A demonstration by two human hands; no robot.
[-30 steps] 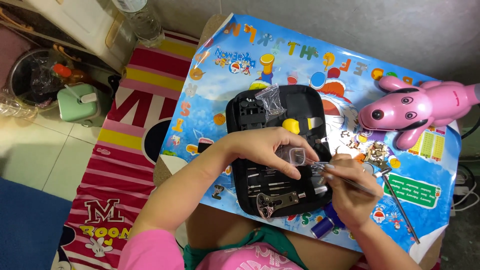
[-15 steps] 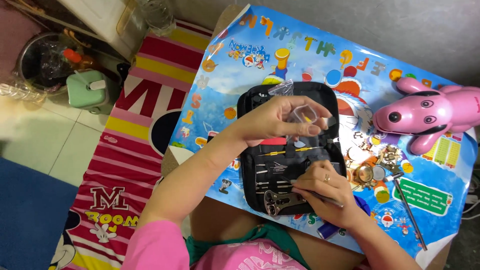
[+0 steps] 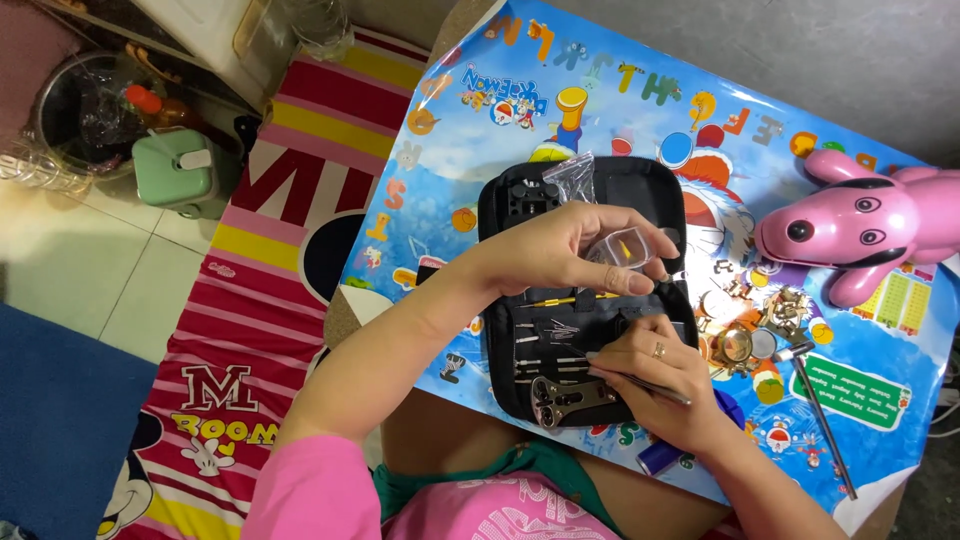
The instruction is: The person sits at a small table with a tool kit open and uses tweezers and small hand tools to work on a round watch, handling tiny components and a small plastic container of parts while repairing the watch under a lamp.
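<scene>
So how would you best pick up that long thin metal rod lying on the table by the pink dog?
Probably pinch the long metal rod near its bare lower half, coming from above. It lies flat on the table, and its upper end sits close to small metal parts.

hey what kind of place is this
Probably a home, set up for small repair work: a low table with a cartoon cover, a striped mat on tiled floor, an open tool case, a pink toy dog.

Clear plastic bag (image 3: pixel 572 178) atop black case (image 3: pixel 520 300)
</scene>
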